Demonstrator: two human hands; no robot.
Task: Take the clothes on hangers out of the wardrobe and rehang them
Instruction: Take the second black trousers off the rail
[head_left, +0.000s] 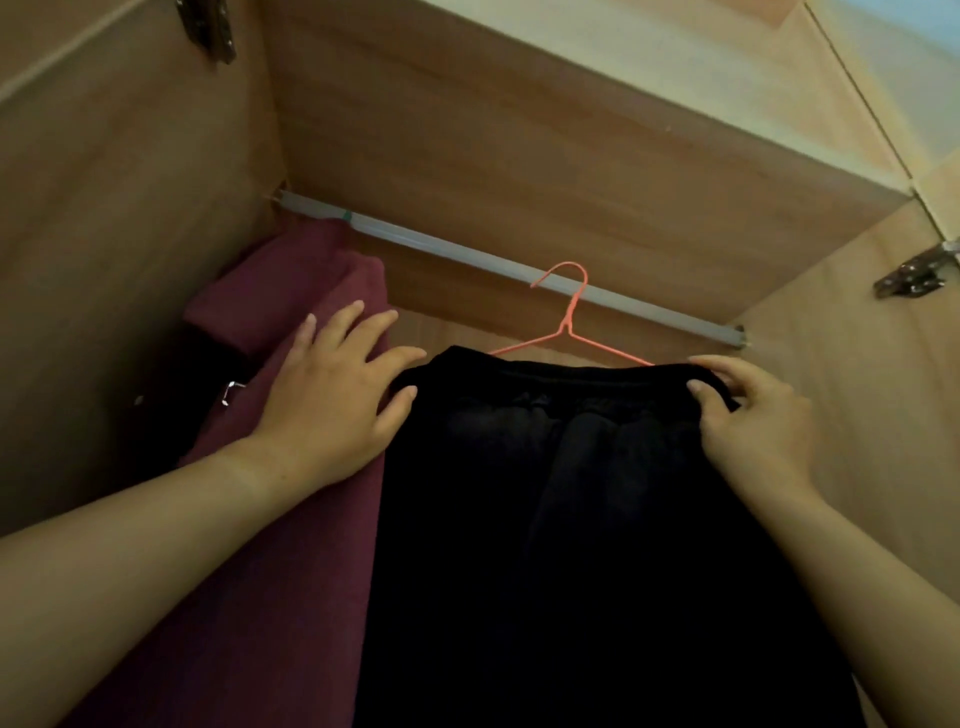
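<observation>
A black garment (571, 519) hangs on a pink wire hanger (566, 327), whose hook sits over the pale wardrobe rail (441, 249). My right hand (748, 426) pinches the garment's right top edge between thumb and fingers. My left hand (332, 395) lies flat with spread fingers, the thumb touching the black garment's left shoulder and the fingers resting on a maroon garment (291, 519) that hangs just to the left.
The wooden wardrobe's left wall (130, 234) and right wall (857, 389) close in on both sides. A metal hinge (914, 275) sits on the right, another (208, 31) at top left. A dark item with a metal clip (231, 389) hangs behind the maroon garment.
</observation>
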